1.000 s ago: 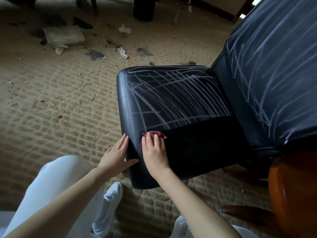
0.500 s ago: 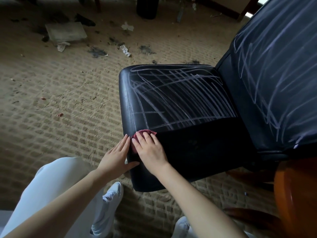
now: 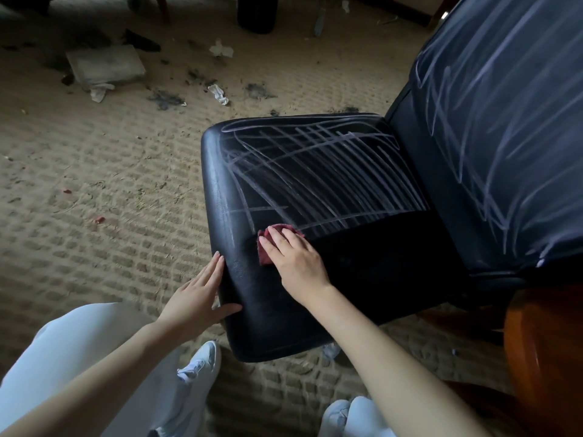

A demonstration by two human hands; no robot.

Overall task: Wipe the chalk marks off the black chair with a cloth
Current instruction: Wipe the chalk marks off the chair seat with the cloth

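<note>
The black chair (image 3: pixel 271 313) fills the middle and right of the head view. White chalk marks (image 3: pixel 318 171) cross the far half of its seat and run over the backrest (image 3: pixel 504 121); the near half of the seat looks plain black. My right hand (image 3: pixel 293 260) lies flat with straight fingers on a dark red cloth (image 3: pixel 264 250), pressing it to the seat at the near edge of the marks. My left hand (image 3: pixel 202 294) rests open against the seat's left side, thumb on top.
Beige woven carpet (image 3: pixel 110 200) surrounds the chair, littered with paper scraps, dark stains and a flat grey slab (image 3: pixel 105 66) at the far left. A glossy brown wooden armrest (image 3: pixel 545 351) stands at the lower right. My white trousers and shoes sit below the seat.
My right hand slid the cloth left toward the seat's edge, then back right and a little forward along the chalk line. The left hand stayed on the seat's side.
</note>
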